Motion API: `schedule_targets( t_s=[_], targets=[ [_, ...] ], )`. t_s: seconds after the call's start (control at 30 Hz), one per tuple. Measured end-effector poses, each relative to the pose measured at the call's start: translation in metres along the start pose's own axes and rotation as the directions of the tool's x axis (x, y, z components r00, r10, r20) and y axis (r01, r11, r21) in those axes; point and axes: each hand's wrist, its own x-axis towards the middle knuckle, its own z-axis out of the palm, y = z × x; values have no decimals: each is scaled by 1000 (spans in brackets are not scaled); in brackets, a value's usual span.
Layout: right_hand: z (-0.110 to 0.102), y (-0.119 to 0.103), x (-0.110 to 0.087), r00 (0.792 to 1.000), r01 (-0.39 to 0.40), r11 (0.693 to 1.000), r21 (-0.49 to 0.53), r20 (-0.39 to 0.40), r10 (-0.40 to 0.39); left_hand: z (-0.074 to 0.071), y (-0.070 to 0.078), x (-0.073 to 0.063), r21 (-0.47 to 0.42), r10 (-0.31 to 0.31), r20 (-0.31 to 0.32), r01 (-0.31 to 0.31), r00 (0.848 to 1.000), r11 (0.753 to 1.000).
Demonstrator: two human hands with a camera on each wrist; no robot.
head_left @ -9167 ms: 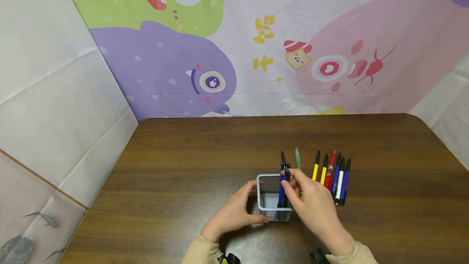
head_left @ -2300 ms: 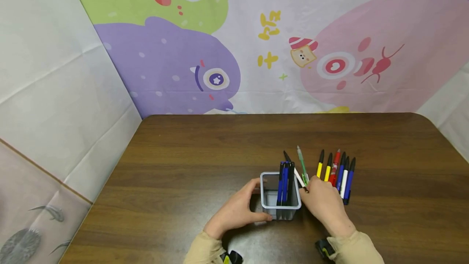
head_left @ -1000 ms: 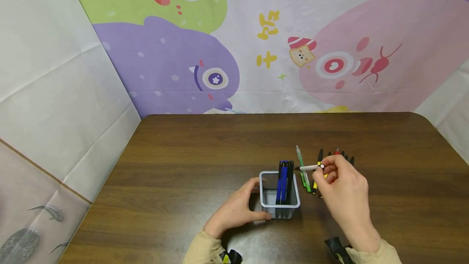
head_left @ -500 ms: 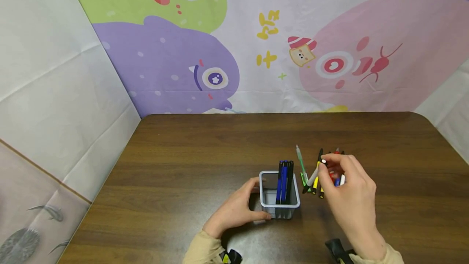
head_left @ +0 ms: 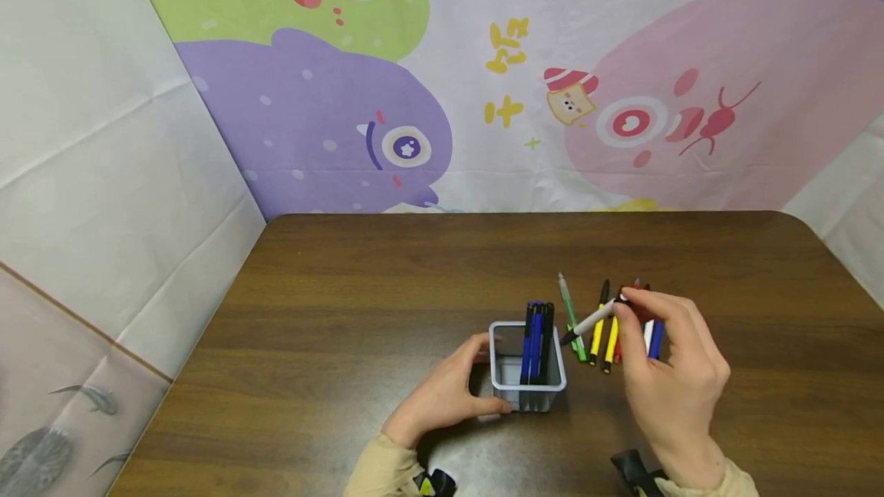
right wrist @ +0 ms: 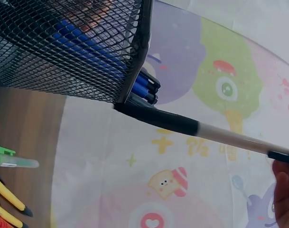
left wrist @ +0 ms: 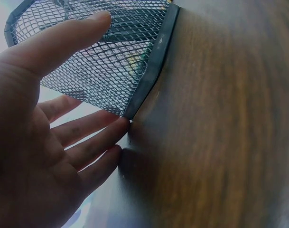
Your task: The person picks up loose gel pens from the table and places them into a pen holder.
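My left hand (head_left: 445,397) holds a square mesh pen holder (head_left: 528,388) from its left side; in the left wrist view the thumb lies along the mesh and the fingers reach its lower edge. Several blue and black pens (head_left: 536,343) stand inside, against the right wall. With thumb and fingertips, my right hand (head_left: 673,378) pinches a white pen (head_left: 592,320) by its rear end. The pen slants down to the left, and its black front end (right wrist: 156,118) is right by the holder's rim in the right wrist view.
On the brown table (head_left: 345,290) lies a green pen (head_left: 568,301) behind the white one. To its right are two yellow pens (head_left: 597,337), a red one, a white one (head_left: 648,334) and a blue one (head_left: 657,340), partly behind my right hand. A patterned cloth (head_left: 511,159) hangs behind.
The white pen, which lay beside the holder, has been lifted by my right hand and tilted, its black end now towards the rim. A blue pen earlier in that hand stands in the holder.
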Motion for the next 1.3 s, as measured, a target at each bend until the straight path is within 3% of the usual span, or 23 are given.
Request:
schedule_targets(
  t_s=[0.17, 0.27, 0.43, 0.57, 0.93, 1.3],
  targets=[
    [3, -3, 0, 985, 37, 997, 71, -169, -25, 1, 0, 1, -11, 2, 3, -2, 1000, 1000],
    [5, -4, -2, 983, 59, 994, 96, -177, -41, 1, -1, 1, -14, -1, 2, 1, 1000, 1000],
    [8, -3, -7, 997, 74, 991, 109, -23, -72, 1, -1, 1, 6, 4, -5, -4, 1000, 1000],
    [12, -1, -15, 987, 92, 990, 109, 122, -105, 1, -1, 0, 17, 8, -5, -8, 1000, 1000],
    [22, 1, -30, 919, 82, 987, 138, 373, -129, 0, -1, -1, -12, 3, 1, -3, 1000, 1000],
    [28, 4, -43, 847, -1, 996, 92, 529, -48, -1, 1, -2, -26, 6, 6, -6, 1000, 1000]
  ],
)
